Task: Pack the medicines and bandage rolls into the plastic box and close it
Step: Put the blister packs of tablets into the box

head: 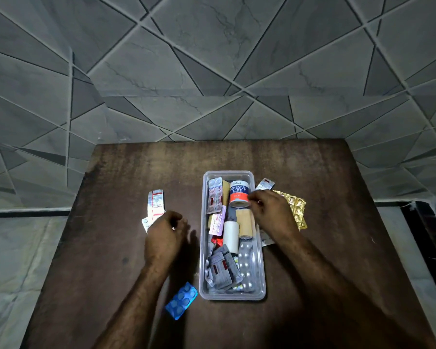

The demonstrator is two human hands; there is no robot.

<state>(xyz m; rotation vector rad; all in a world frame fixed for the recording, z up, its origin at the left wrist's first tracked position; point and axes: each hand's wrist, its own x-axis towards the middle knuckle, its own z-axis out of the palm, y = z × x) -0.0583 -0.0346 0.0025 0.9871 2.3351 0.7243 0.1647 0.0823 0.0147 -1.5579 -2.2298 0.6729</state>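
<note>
A clear plastic box point(261, 270) stands open on the middle of the brown table point(325, 185). It holds several blister strips, a white bandage roll point(230, 234), a tan bandage roll point(244, 222) and an adhesive tape roll point(239, 193) at its far end. My right hand point(272, 212) reaches over the box's right wall, its fingertips pinching the tape roll's right side. My left hand point(165, 236), left of the box, curls over the near end of a long silver blister strip point(155, 204); a smaller strip point(145, 224) peeks out beside it.
A blue blister pack point(181, 299) lies near the box's front left corner. Right of the box are a gold blister strip point(297, 206), a small silver strip point(266, 183) and another strip point(266, 241) partly under my right wrist. Tiled wall stands behind the table.
</note>
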